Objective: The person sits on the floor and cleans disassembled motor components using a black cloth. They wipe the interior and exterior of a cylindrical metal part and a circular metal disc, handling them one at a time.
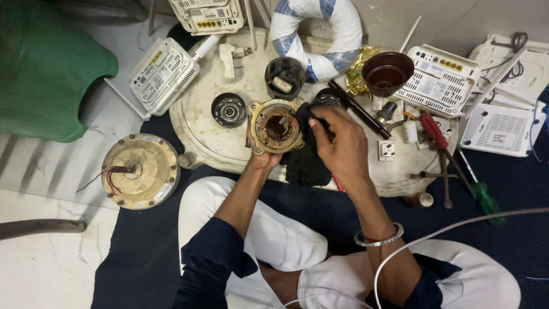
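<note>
- At the far left a green plastic seat [48, 68] stands on the pale floor, and near it a round cream motor cover [140, 170] with red and black wires lies flat on the dark mat.
- Above that cover, a white vented router [163, 74] lies tilted at the edge of the round white counter [200, 131].
- On the counter, a black round bearing plate [229, 110] sits just left of the part you are holding.
- Your left hand [260, 155] comes up from below; its grip is closed on the lower rim of the rusty round motor housing [277, 126], which it holds just over the middle of the counter, open face up.
- A black cup [285, 77] stands just behind the housing, with a blue and white ring [320, 34] behind that.
- Your right hand [340, 143] is just right of the housing, its grip pinched shut on a black cloth [306, 157] that hangs down beside the housing's right edge.
- Further right you have a brown bowl [387, 71], another white router [437, 80], a red-handled screwdriver [433, 129] and a green-handled screwdriver [483, 197].
</note>
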